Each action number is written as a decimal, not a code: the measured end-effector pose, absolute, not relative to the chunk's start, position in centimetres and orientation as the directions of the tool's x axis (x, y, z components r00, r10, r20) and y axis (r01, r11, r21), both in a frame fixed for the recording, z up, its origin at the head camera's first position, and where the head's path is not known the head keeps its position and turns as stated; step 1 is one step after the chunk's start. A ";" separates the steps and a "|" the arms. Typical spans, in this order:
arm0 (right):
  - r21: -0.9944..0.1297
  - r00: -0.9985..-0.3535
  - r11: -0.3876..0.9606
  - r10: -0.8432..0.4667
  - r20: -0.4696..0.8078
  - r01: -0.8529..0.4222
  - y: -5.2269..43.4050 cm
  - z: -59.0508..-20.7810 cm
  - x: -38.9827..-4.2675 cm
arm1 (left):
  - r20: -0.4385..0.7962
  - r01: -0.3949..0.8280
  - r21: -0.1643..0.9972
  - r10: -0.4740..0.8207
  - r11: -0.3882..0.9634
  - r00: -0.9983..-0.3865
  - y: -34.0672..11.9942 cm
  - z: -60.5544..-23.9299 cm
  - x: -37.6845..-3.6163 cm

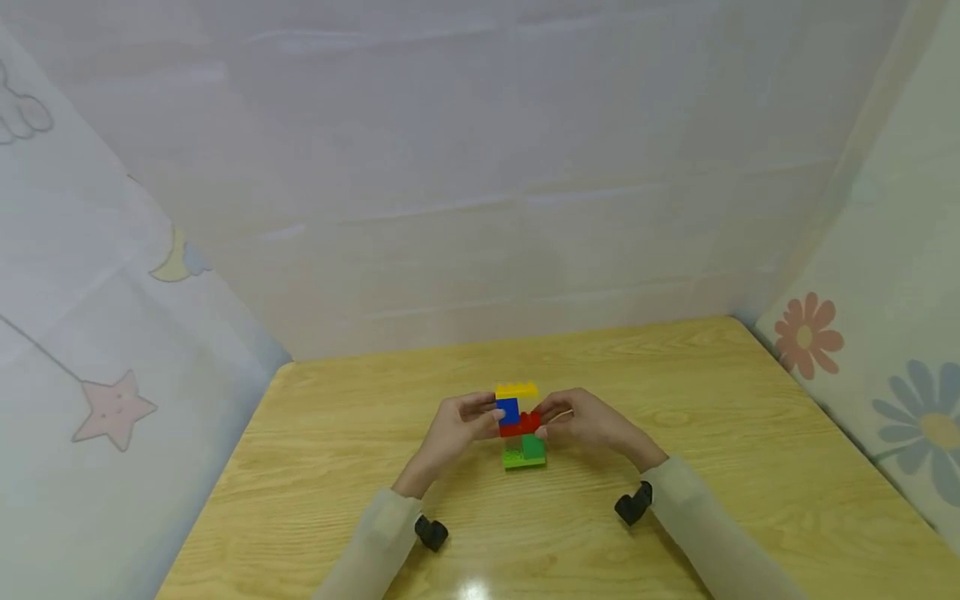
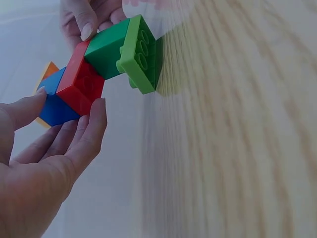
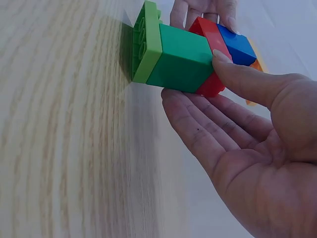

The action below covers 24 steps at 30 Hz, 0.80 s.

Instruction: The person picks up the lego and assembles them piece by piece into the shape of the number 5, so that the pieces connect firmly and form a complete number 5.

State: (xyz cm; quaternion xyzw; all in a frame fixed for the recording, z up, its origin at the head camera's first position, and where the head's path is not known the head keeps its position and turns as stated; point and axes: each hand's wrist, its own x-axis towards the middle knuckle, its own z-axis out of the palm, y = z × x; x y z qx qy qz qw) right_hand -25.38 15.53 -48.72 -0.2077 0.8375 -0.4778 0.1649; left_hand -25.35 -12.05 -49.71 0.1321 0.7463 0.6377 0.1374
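Note:
Five toy building bricks are joined in a stepped stack: a light green flat brick (image 2: 137, 57) at the bottom, then a green brick (image 3: 181, 57), a red brick (image 2: 79, 82), a blue brick (image 1: 507, 410) and a yellow brick (image 1: 516, 390) on top. My left hand (image 1: 457, 429) pinches the blue brick between thumb and fingers, its fingertips reaching the red one. From the other side my right hand (image 1: 587, 422) grips the red brick, thumb on its face near the green one. The hollow underside of the light green brick shows in both wrist views, tilted close over the table.
The wooden table (image 1: 337, 467) spreads around both hands. A pale cloth wall (image 1: 480, 208) rises behind it, with printed cloth on both sides. A small black camera sits at each wrist, the left one (image 1: 431, 532) and the right one (image 1: 633, 503).

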 end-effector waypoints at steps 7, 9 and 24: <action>-0.864 -0.875 0.482 -0.470 -0.113 -0.147 15.3 -48.7 -26.3 | -0.060 -0.004 0.988 0.358 0.155 -0.932 -12.0 -49.8 -26.4; -0.861 -0.879 0.489 -0.462 -0.120 -0.139 15.3 -48.7 -26.5 | -0.070 -0.021 0.990 0.362 0.136 -0.930 -11.9 -49.9 -26.7; -0.847 -0.891 0.525 -0.421 -0.168 -0.088 15.0 -49.2 -27.8 | -0.196 -0.169 0.980 0.372 0.104 -0.907 -11.9 -51.2 -29.0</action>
